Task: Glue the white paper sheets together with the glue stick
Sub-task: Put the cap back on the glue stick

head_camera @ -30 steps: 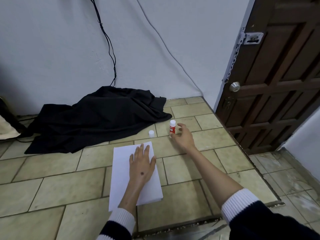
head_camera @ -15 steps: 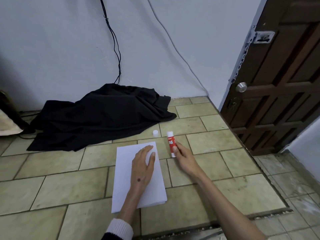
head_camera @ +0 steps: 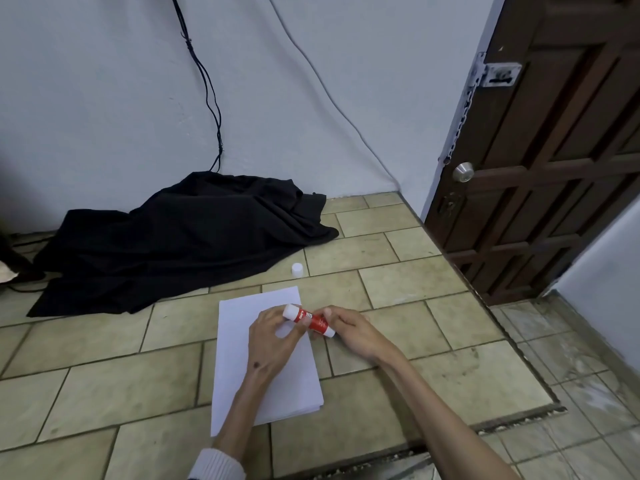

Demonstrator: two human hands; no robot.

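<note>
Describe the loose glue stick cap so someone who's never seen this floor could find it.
Start at the black cloth heaped against the wall. Just off its right front edge, the cap stands alone on a tile beyond the white paper sheets. It is a small white cylinder, unlike the red-labelled glue stick.

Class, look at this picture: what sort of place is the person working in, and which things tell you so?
Probably a corner of a home, on the floor by an entrance. The clues: beige tiled floor, a dark brown panelled wooden door with a round silver metal knob, and a crumpled black cloth against the plain white wall.
</note>
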